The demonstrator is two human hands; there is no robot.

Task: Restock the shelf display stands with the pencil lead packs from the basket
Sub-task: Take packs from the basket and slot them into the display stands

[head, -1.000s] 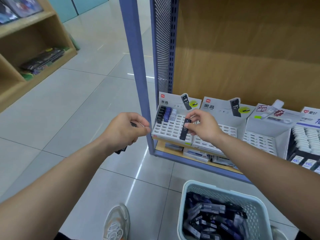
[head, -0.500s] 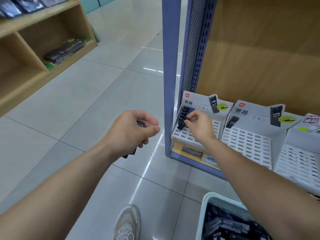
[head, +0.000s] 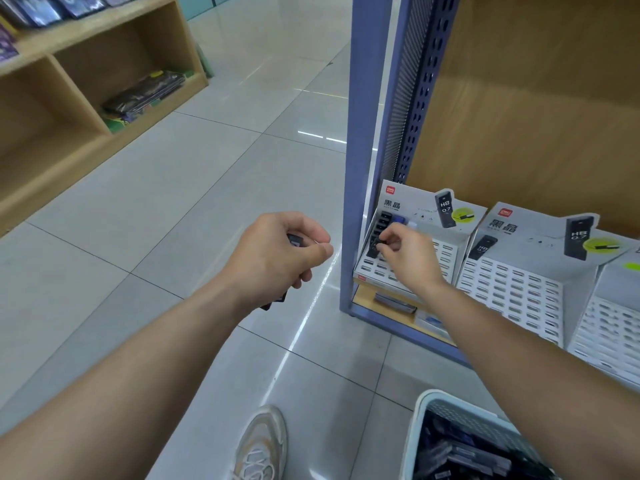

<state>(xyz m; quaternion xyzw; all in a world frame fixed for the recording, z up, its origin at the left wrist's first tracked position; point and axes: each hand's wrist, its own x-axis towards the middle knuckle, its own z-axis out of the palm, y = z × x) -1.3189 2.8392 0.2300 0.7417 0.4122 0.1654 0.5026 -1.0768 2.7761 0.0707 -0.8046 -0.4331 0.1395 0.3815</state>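
Pale grey floor tiles (head: 156, 209) run in a broad stretch between wooden shelving (head: 41, 140) at the far left and the blue upright (head: 360, 168) of the shelf unit at the right. That upright's edge stands just left of the first display stand (head: 408, 202), which sits tight in the corner against it. A second stand (head: 512, 282) touches the first on its right, and a third stand (head: 609, 327) follows at the frame edge, all below a plain wood back panel (head: 536, 116).

The right hand (head: 405, 251) reaches over the first display stand's slotted face, fingertips pinching a slim black pencil lead pack (head: 374, 245) at the left column, directly below the row of seated packs (head: 384, 220) already standing in the upper slots. Whether its lower end is in a slot cannot be told.

The left hand (head: 273, 251) hangs over the floor, well apart from the upright, fingers curled and thumb pressed down on dark packs (head: 296, 240); one end pokes out under the palm.

At the lower right, the pale mesh basket (head: 415, 431) sits on the floor near the shelf base, filled with loose packs (head: 467, 452), black and purple with light labels. A light shoe (head: 259, 445) rests just left of it.
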